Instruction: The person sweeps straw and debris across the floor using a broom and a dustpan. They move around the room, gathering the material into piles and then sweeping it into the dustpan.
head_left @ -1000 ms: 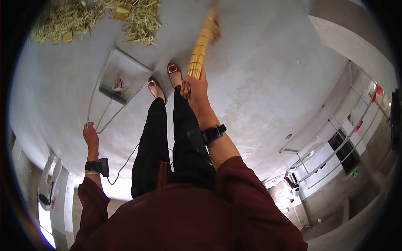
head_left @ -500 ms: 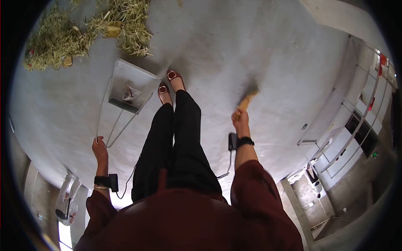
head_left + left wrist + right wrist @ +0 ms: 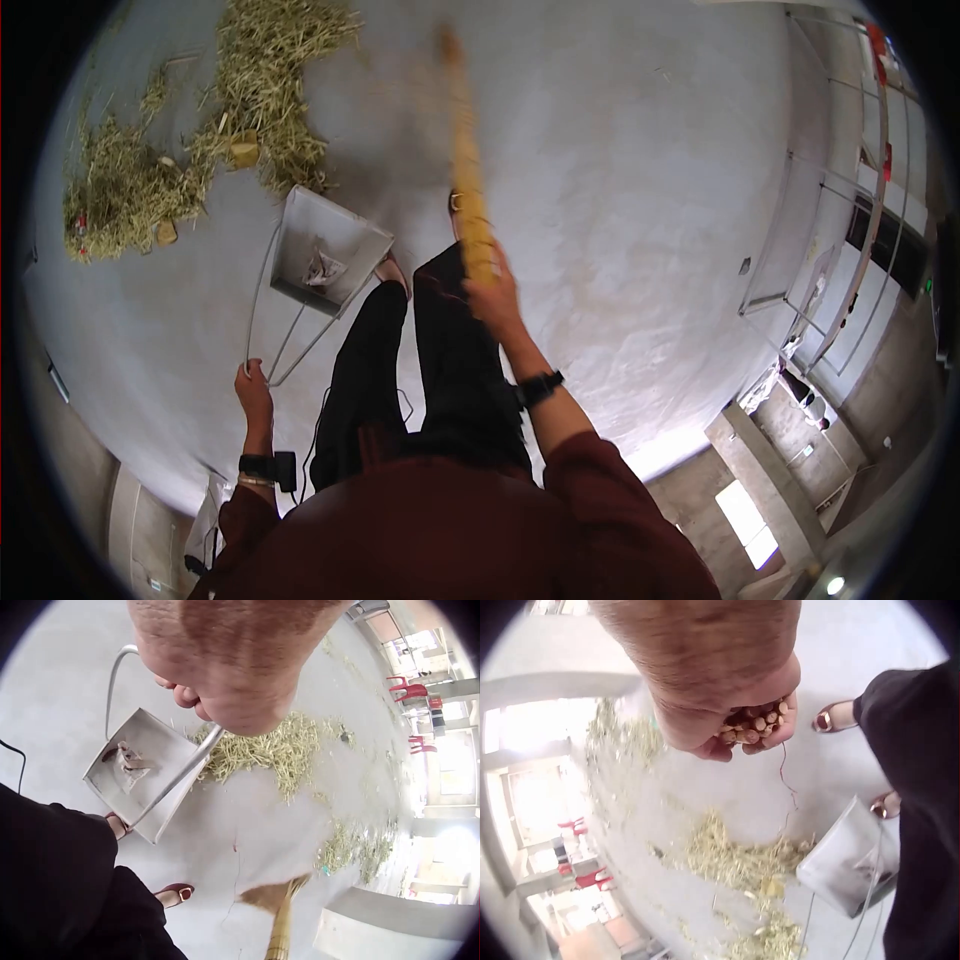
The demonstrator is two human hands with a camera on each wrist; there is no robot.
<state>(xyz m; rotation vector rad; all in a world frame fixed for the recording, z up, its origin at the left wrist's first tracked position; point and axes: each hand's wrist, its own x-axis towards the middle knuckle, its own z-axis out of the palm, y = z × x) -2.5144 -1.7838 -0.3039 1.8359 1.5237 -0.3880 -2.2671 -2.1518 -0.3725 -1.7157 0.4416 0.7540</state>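
Observation:
My left hand (image 3: pixel 254 385) holds the bent metal rod handle (image 3: pixel 174 780) of a light metal dustpan (image 3: pixel 352 238), its fingers curled round the bar. Inside the pan lies a crumpled whitish scrap (image 3: pixel 322 268), beside my foot. My right hand (image 3: pixel 497 300) grips a straw broom (image 3: pixel 466 190) near the top of its bound handle. In the right wrist view the cut stalk ends (image 3: pixel 759 727) poke out of that fist. The broom stretches forward over the floor, blurred at its far end; the left wrist view shows its flared brush (image 3: pixel 264 895).
Loose straw (image 3: pixel 270 70) lies ahead and to the left, with a yellowish block (image 3: pixel 243 152) among it and another block (image 3: pixel 165 233) at its near edge. A metal-rod frame (image 3: pixel 766 303) stands on the right. Red chairs (image 3: pixel 411 691) are far off.
The broom swung out to the right, then came back in front of my legs, pointing forward. My feet have stepped. The straw and dustpan sit lower in the head view.

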